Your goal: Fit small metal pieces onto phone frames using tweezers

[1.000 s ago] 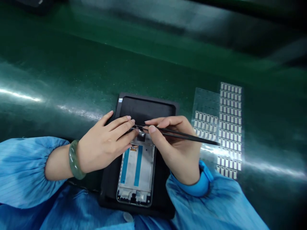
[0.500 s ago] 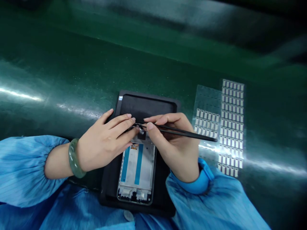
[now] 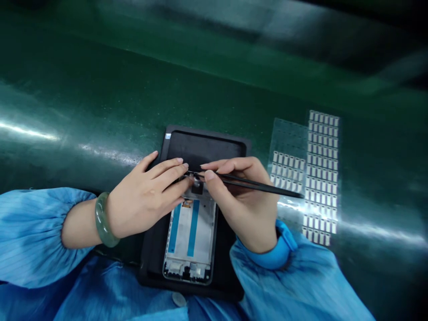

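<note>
A phone frame [image 3: 209, 236] with its inside showing lies in a dark tray, two blue strips along its silvery plate. My left hand [image 3: 149, 194] rests over its upper left part with fingers stretched and apart, the fingertips at the frame's top end. Pinched between thumb and fingers of my right hand [image 3: 247, 200] are black tweezers [image 3: 264, 186], their tips pointing left to the frame's top end beside my left fingertips. What lies at the tips is too small and partly covered to tell. A small copper-coloured connector [image 3: 187, 203] shows below my left fingers.
The black tray [image 3: 229, 267] under the frame sits on a shiny green table surface [image 3: 100, 98]. To the right lie two clear sheets, one sheet [image 3: 323, 178] full of rows of small pale pieces, the other sheet [image 3: 289, 133] with pieces only on its lower part.
Hardly anything differs. Both hands and the tweezers keep their places at the frame's top end; the whole view has shifted very slightly.
</note>
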Motion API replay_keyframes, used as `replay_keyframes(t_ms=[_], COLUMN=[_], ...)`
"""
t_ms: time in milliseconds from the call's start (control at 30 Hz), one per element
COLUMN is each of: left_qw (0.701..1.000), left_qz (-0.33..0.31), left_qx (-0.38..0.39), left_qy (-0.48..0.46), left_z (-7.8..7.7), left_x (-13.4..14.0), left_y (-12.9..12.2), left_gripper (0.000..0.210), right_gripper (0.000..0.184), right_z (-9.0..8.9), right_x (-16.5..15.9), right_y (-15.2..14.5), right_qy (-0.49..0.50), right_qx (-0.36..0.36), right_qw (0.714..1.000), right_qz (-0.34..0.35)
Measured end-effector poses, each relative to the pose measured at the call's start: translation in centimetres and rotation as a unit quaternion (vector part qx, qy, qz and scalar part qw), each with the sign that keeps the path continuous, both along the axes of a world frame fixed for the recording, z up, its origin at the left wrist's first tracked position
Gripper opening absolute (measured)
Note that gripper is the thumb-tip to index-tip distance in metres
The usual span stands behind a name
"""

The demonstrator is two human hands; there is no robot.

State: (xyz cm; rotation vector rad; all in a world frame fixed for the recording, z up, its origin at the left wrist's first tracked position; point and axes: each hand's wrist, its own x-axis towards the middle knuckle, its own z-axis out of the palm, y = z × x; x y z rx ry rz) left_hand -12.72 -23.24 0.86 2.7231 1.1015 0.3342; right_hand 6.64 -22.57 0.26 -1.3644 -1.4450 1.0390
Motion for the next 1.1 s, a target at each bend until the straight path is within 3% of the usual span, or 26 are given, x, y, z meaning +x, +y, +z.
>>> replay_keyframes(t_ms=[1100], left_qw=[1.0], left_qz=[-0.001], left_qx=[-0.013], left_qy=[0.002], left_z=[0.17], left_x=[0.03], left_y=[0.05], left_gripper=[0.032], right_gripper=[0.015], right_z=[0.05], right_x=[-0.14], right_y=[0.03], right_qy=[-0.009], right_qx=[0.008], right_qw=[1.0], right_qz=[-0.018])
